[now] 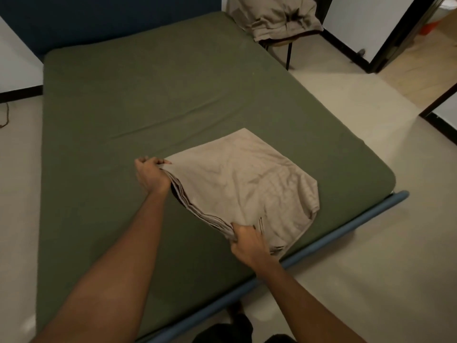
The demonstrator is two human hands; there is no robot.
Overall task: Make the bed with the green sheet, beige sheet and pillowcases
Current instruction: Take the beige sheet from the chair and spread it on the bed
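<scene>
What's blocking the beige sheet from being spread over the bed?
Nothing visible. The left hand and right hand both grip the folded beige sheet, which lies on the green sheet near the person; the rest of the green sheet shows only wrinkles.

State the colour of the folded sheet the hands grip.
The folded sheet is beige; head view.

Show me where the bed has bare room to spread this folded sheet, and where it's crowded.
Bare green sheet runs from the folded beige sheet up to the dark headboard, and across the left side beyond the left hand gripping it. Crowded: the near right corner by the blue rail, where that sheet lies and the right hand grips it too.
</scene>
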